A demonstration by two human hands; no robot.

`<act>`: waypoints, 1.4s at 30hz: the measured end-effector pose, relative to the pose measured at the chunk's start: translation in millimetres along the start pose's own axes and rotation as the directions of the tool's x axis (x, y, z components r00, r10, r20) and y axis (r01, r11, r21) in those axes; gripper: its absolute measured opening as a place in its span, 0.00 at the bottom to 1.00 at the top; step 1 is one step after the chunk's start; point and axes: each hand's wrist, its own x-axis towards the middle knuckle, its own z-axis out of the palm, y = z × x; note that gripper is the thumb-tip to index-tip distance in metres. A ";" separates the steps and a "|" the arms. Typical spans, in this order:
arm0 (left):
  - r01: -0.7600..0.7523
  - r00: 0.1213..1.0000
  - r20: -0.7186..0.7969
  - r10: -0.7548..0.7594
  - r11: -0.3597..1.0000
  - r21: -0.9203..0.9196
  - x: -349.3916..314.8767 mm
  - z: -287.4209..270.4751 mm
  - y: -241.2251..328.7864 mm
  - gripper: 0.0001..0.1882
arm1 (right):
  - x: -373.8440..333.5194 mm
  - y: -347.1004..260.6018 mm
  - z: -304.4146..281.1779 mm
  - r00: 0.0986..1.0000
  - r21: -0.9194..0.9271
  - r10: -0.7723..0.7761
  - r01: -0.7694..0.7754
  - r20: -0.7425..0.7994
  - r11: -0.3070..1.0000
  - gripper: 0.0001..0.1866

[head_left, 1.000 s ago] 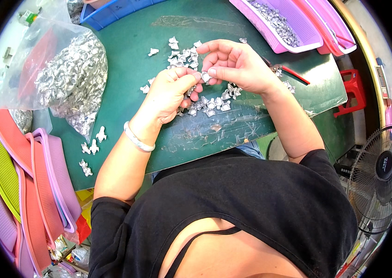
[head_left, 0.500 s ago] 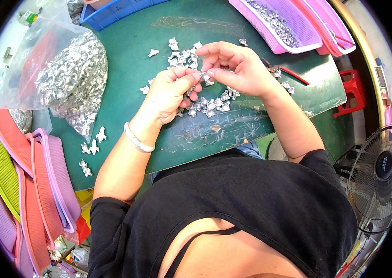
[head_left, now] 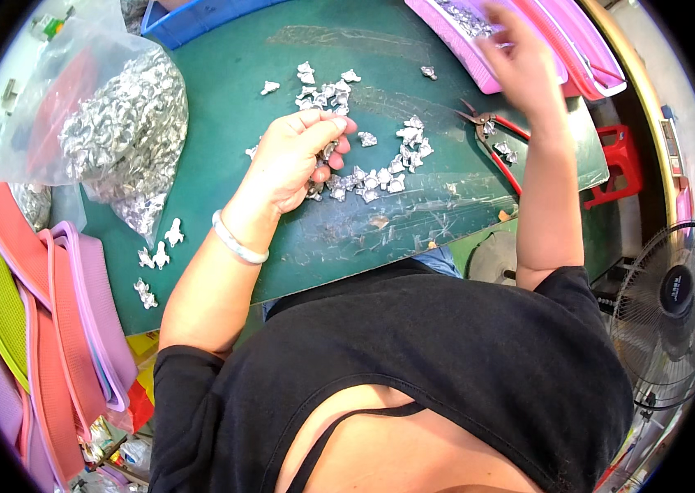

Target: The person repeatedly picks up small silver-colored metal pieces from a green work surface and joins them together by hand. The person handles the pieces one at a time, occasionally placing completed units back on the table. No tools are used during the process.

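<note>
My left hand point(head_left: 298, 152) is closed over the table, its fingers curled round small silver metal castings point(head_left: 329, 151). Thumb and index finger press together at the top. At the far right my right hand point(head_left: 524, 70), blurred by motion, is raised over the near end of a purple basket point(head_left: 485, 80) that holds many silver pieces. Its fingers look apart, and nothing shows between them. Beyond my left hand lies a loose heap of silver castings point(head_left: 327, 96). More castings point(head_left: 372, 182) form a curved row to its right, with a single casting point(head_left: 367, 139) between.
Red-handled cutters point(head_left: 502, 144) lie on the green table point(head_left: 249, 74) at the right. A clear bag of silver castings point(head_left: 129, 123) stands at the left, near stacked coloured baskets point(head_left: 60, 320). A blue crate point(head_left: 199, 20) sits at the back, a fan point(head_left: 664, 316) at the right.
My right hand has left the left hand's fingertips and moved far right to the purple basket. The cutters show fully now. My left hand stays near its place, still closed.
</note>
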 end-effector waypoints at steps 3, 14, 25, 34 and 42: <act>0.003 1.000 -0.014 -0.003 1.000 -0.002 -0.9 -0.9 -1.5 0.08 | -25.6 -42.9 26.1 0.938 0.290 -0.175 0.084 0.301 0.953 0.19; -0.013 1.000 -0.002 0.013 1.000 -0.015 1.8 -6.7 -0.4 0.08 | -54.7 -71.2 57.0 0.799 0.369 -0.378 0.212 0.467 0.905 0.10; 0.008 0.999 0.051 -0.009 1.000 0.020 -0.7 -5.1 -1.1 0.09 | -59.0 -80.6 45.7 0.905 0.594 -0.215 -0.050 0.367 0.803 0.13; 0.033 0.995 0.099 -0.030 0.999 -0.023 -4.9 -3.8 2.2 0.09 | -61.6 -93.2 40.4 0.938 0.582 -0.305 0.159 0.163 0.798 0.29; 0.031 0.990 0.138 -0.016 0.994 -0.106 -9.4 1.1 3.9 0.08 | -65.7 -94.3 38.8 0.903 0.487 -0.429 0.373 0.003 0.790 0.31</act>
